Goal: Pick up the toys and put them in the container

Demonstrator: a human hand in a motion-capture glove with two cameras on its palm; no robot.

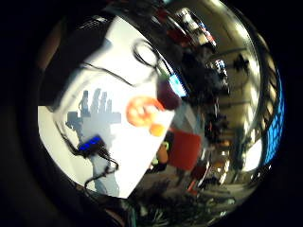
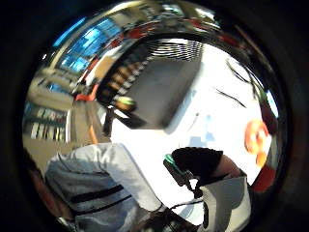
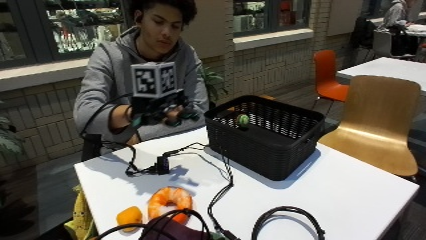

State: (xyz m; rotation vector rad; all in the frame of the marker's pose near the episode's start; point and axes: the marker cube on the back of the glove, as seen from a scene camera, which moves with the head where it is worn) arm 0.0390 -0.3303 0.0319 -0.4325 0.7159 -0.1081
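A black mesh basket (image 3: pixel 266 145) stands upright on the white table, open at the top. Inside, a small green toy (image 3: pixel 243 119) shows against its far wall; whether it rests or is falling is unclear. An orange ring-shaped toy (image 3: pixel 170 200) lies flat near the table's front edge, a small orange toy (image 3: pixel 129 217) just beside it.

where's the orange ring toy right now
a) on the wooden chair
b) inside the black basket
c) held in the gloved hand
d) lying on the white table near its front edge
d: in the outside view the orange ring toy lies on the white table near its front edge, apart from the black basket, while the gloved right hand is raised above the table, away from it.
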